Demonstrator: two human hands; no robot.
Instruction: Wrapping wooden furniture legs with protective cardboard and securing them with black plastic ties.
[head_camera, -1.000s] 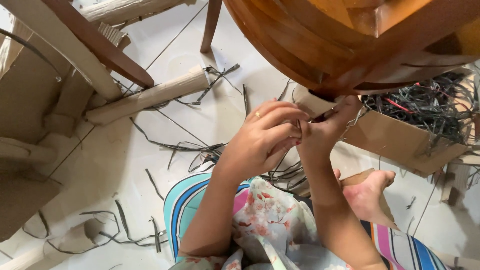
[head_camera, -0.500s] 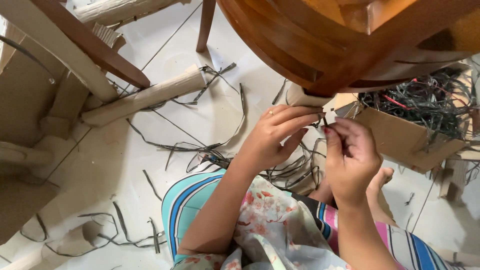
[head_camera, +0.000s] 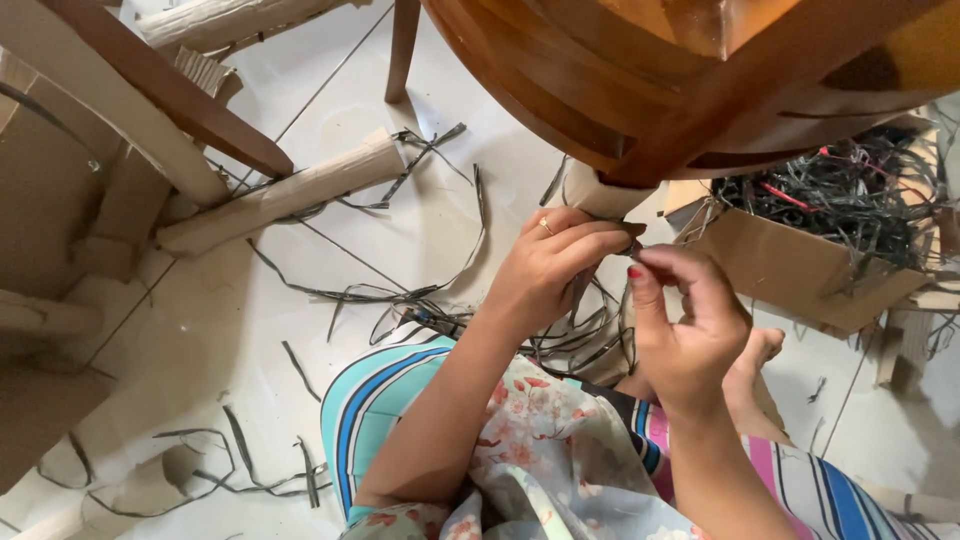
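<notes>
My left hand (head_camera: 555, 265), with a ring on one finger, pinches a thin dark strip (head_camera: 580, 290) just below the paper-wrapped leg (head_camera: 596, 192) of a brown wooden chair (head_camera: 680, 70). My right hand (head_camera: 690, 320) is beside it, thumb and fingertips closed on the same strip near the left fingertips. Loops of the dark strip (head_camera: 590, 340) hang below both hands over my lap. The exact spot where the fingers meet is small and partly hidden.
A cardboard box (head_camera: 800, 265) full of dark strips stands at the right. Paper-wrapped chair legs (head_camera: 280, 195) and loose strips (head_camera: 400, 295) lie on the white tiled floor. Another chair frame (head_camera: 150, 90) is at upper left. My bare foot (head_camera: 750, 375) rests by the box.
My right hand came away from under the chair and down to the right, then closed in towards the left fingertips. The left hand rose slightly towards the wrapped leg.
</notes>
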